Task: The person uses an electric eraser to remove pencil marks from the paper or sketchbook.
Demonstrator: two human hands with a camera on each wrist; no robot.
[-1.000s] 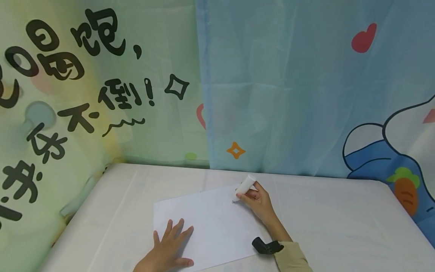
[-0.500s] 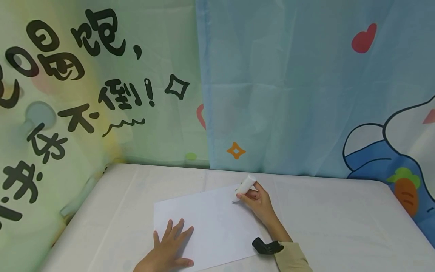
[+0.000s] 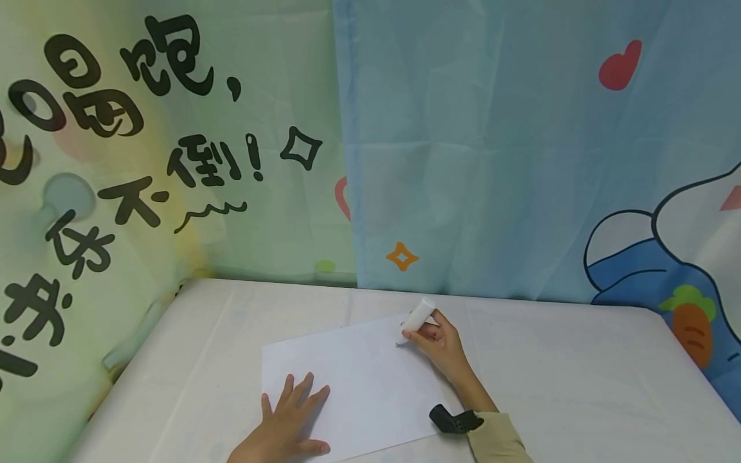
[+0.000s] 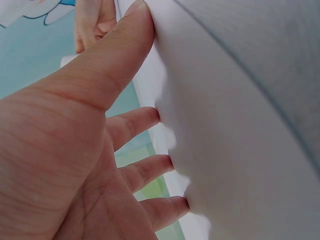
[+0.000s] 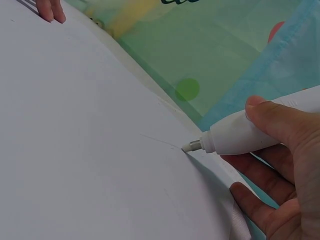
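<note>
My right hand (image 3: 444, 348) grips a white electric eraser (image 3: 418, 315), thumb on one side and fingers on the other. In the right wrist view its pale tip (image 5: 189, 147) meets the sheet of white paper (image 3: 370, 392) at the end of a faint pencil line (image 5: 159, 139). The eraser is held at a slant. Near the paper's lower left, my left hand (image 3: 289, 418) lies with spread fingers; in the left wrist view its fingertips (image 4: 166, 161) and thumb press on the sheet. Both hands hide small parts of the paper.
The paper lies on a white-covered table (image 3: 550, 366). Behind the table hangs a blue curtain (image 3: 492, 161), and a green printed one (image 3: 278, 238) stands at the left. A black wrist device (image 3: 455, 419) sits by the right sleeve (image 3: 496, 437).
</note>
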